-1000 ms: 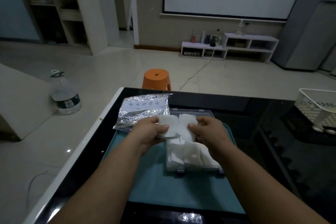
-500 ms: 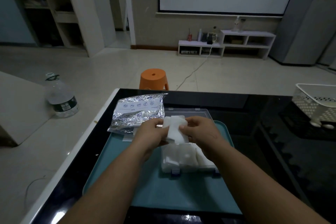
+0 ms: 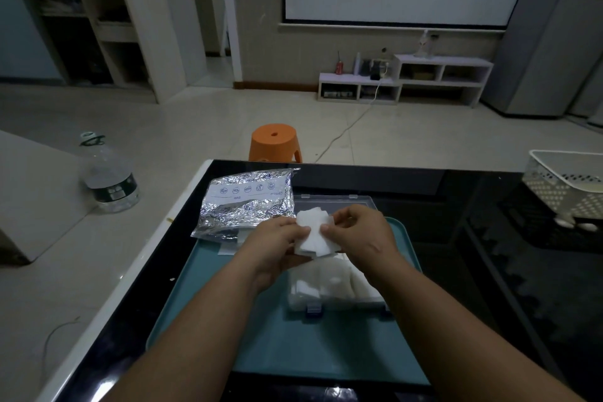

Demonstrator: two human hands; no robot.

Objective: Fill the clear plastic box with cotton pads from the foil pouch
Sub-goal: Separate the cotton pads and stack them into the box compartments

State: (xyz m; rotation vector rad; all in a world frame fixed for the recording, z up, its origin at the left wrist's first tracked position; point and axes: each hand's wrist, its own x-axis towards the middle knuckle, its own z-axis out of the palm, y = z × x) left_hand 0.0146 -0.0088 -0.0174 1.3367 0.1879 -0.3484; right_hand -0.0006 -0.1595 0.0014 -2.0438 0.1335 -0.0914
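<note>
A small stack of white cotton pads (image 3: 314,233) is held just above the clear plastic box (image 3: 329,299). My left hand (image 3: 275,246) grips the stack from the left and my right hand (image 3: 357,232) pinches its right edge. The box sits on a teal tray (image 3: 208,313), holds several white pads, and its open lid (image 3: 336,202) lies flat behind it. The crumpled foil pouch (image 3: 246,202) lies at the tray's far left corner, just left of my hands.
The tray rests on a black glass table (image 3: 489,271) with a white left edge. A white perforated basket (image 3: 567,188) stands at the table's right. On the floor are an orange stool (image 3: 275,142) and a large water bottle (image 3: 109,178).
Both hands have brought the pads closer together into one stack and shifted it slightly right over the box. The camera view has tilted a little.
</note>
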